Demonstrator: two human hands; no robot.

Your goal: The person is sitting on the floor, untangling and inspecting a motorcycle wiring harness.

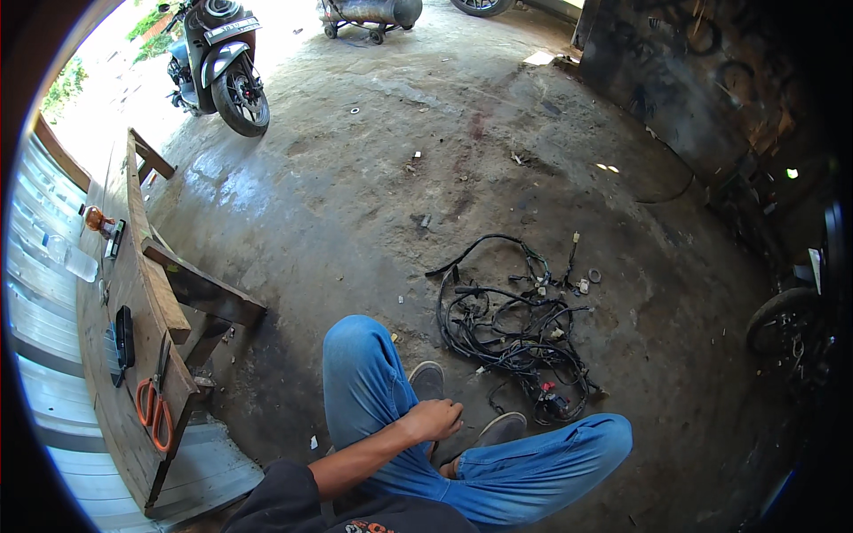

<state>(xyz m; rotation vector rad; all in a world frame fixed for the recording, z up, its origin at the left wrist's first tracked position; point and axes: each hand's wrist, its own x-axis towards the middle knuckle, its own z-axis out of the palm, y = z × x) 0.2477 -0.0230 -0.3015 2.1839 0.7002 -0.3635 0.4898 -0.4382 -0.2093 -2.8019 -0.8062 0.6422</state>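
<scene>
My left hand (433, 419) reaches across my bent left leg in blue jeans, just above my shoes. Its fingers are curled inward, and whatever they may hold is hidden beneath them. My right hand is out of sight. Just beyond my feet lies a tangled black wiring harness (462, 333) on the floor, with small pale connectors and a red part at its near end. The left hand is nearest to this harness but apart from it.
At left, a wooden bench (133, 382) holds orange-handled scissors (154, 413), a dark case (123, 346) and a plastic bottle (80, 264). A motor scooter (235, 89) stands at the far left. A tank on wheels (378, 11) stands behind. A wheel (782, 324) is at right.
</scene>
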